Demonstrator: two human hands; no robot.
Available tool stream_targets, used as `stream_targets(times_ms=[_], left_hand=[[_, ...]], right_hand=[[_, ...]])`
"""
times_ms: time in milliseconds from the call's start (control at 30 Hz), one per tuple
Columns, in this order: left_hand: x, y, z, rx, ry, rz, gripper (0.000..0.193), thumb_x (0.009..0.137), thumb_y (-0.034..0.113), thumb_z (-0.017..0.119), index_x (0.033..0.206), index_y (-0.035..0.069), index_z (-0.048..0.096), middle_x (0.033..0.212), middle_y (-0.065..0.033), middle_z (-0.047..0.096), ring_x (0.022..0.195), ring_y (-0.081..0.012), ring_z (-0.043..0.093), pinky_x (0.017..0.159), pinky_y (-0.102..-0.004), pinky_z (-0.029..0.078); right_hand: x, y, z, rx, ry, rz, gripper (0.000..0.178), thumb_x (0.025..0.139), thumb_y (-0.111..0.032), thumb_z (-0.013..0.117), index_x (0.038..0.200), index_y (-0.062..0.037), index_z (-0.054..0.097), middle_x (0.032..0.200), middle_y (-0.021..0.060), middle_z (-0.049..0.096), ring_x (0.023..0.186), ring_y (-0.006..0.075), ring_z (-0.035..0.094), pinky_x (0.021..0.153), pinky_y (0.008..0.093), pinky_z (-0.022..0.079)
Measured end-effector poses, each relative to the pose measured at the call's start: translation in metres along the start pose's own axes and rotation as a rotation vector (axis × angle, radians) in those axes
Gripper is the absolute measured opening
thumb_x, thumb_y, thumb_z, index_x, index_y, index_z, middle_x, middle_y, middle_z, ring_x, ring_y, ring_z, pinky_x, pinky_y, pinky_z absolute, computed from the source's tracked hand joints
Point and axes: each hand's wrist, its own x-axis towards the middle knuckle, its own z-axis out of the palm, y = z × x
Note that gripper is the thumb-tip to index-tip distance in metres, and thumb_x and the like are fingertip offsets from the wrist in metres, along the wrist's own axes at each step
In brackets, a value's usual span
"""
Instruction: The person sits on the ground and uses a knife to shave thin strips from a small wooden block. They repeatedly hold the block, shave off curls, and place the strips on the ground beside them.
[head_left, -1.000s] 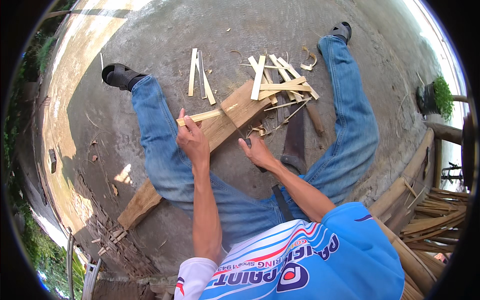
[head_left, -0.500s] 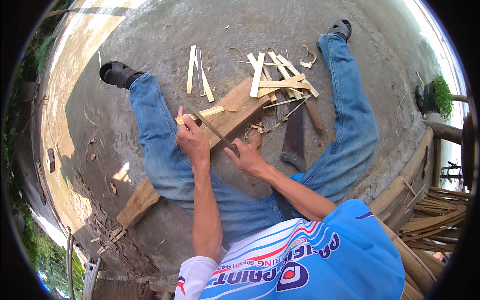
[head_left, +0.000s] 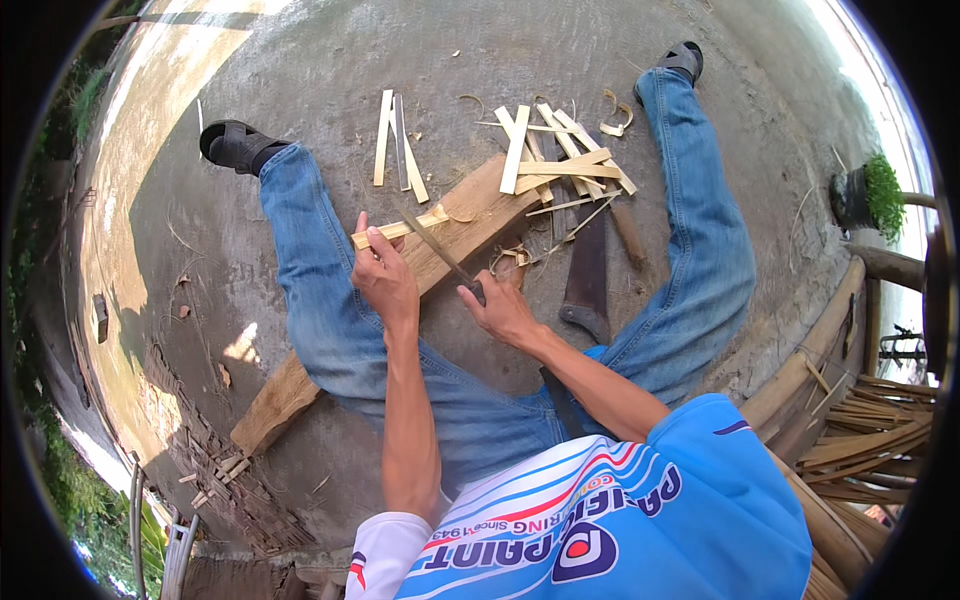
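Between the thumb and fingers of my left hand is one end of a pale bamboo strip. Its far end lies over a thick wooden beam, which slants beneath my left leg. My right hand is closed round the dark handle of a knife. The narrow blade points up and left and crosses the strip near its far end. A thin curled shaving sits on the beam just past the strip's tip.
Several pale strips lie heaped at the beam's far end. A broad dark blade rests right of the beam. More strips lie beyond it to the left. My jeans-clad legs flank the work; a potted plant stands far right.
The knife blade has slid right along the strip toward its far end, and my right hand has drawn slightly right. My left hand and the strip have stayed almost still.
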Motion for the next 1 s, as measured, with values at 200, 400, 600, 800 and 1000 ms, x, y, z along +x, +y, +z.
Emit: stream_targets(times_ms=[200, 400, 600, 800, 1000], left_hand=[[0.001, -0.003, 0.002, -0.028, 0.006, 0.018, 0.042, 0.112, 0.019, 0.043, 0.14, -0.008, 0.057, 0.086, -0.0197, 0.073, 0.082, -0.0268, 0.078, 0.072, -0.0368, 0.064], [0.0, -0.004, 0.006, -0.096, 0.036, -0.017, 0.039, 0.111, 0.017, 0.044, 0.138, -0.009, 0.056, 0.088, -0.019, 0.072, 0.08, -0.0262, 0.077, 0.071, -0.0358, 0.065], [-0.004, 0.015, 0.012, 0.007, 0.008, -0.014, 0.038, 0.111, 0.016, 0.043, 0.137, -0.009, 0.055, 0.093, -0.0206, 0.07, 0.08, -0.0269, 0.076, 0.072, -0.0346, 0.066], [-0.003, 0.0, 0.011, -0.062, 0.041, 0.002, 0.037, 0.112, 0.015, 0.042, 0.136, -0.01, 0.055, 0.096, -0.021, 0.07, 0.079, -0.0273, 0.076, 0.071, -0.0349, 0.066], [0.001, 0.003, 0.005, 0.244, 0.008, 0.121, 0.039, 0.112, 0.018, 0.042, 0.137, -0.008, 0.056, 0.096, -0.022, 0.071, 0.082, -0.0277, 0.076, 0.073, -0.0359, 0.065]], right_hand=[[-0.009, -0.022, -0.024, 0.059, -0.21, 0.091, 0.058, 0.106, -0.044, 0.055, 0.099, 0.0134, 0.06, 0.096, 0.0362, 0.063, 0.095, 0.0484, 0.063, 0.088, 0.0539, 0.048], [-0.006, -0.032, -0.022, 0.102, -0.233, 0.099, 0.056, 0.106, -0.046, 0.056, 0.092, 0.0082, 0.056, 0.063, 0.0253, 0.062, 0.065, 0.0431, 0.065, 0.068, 0.0533, 0.051], [-0.007, -0.02, -0.02, 0.323, -0.236, 0.349, 0.051, 0.105, -0.043, 0.06, 0.094, 0.0074, 0.057, 0.065, 0.0272, 0.062, 0.068, 0.0426, 0.066, 0.067, 0.0529, 0.049], [-0.019, -0.008, -0.018, 0.074, -0.138, -0.041, 0.052, 0.104, -0.043, 0.06, 0.1, 0.0095, 0.061, 0.079, 0.0293, 0.066, 0.078, 0.0432, 0.066, 0.075, 0.0482, 0.051], [-0.021, -0.018, -0.015, 0.079, -0.122, -0.038, 0.052, 0.105, -0.043, 0.059, 0.097, 0.009, 0.06, 0.082, 0.0318, 0.065, 0.081, 0.0467, 0.065, 0.075, 0.0509, 0.051]])
